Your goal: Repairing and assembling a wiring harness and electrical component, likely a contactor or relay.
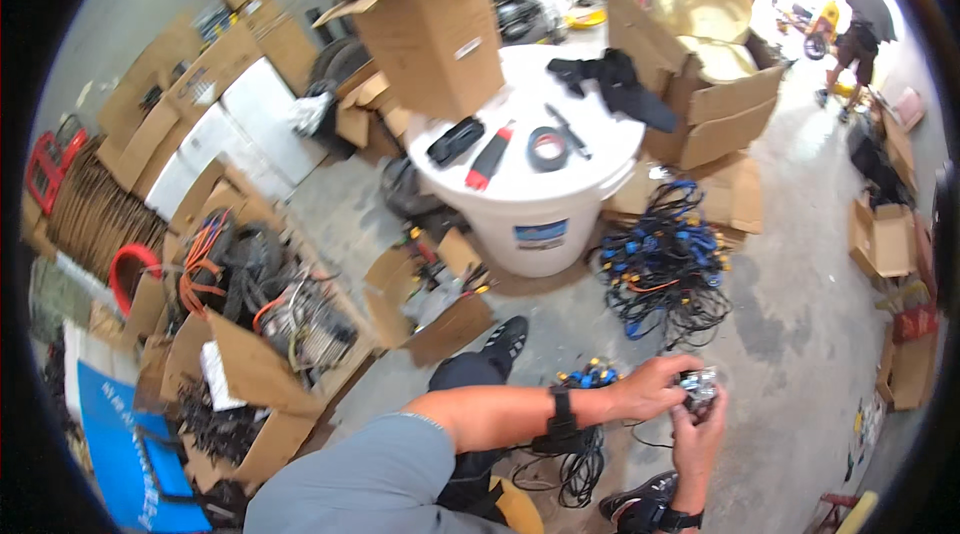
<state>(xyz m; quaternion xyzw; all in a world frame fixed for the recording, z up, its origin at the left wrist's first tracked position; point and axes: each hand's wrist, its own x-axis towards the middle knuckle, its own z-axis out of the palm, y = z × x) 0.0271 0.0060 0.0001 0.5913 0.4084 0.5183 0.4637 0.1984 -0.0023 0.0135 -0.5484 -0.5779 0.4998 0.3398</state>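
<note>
Gripping a shiny silver object (702, 388) between them, the left hand (650, 390) and right hand (697, 434) meet at near right above the floor (785, 334), a heap of blue and black cables (665, 264) farther off, a white tub (490, 224) to its left.

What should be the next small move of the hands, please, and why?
Probably turn the shiny silvery object slightly with the left hand while the right hand steadies it: both hands are on it, and their fingers cover part of it, so turning might expose more.
</note>
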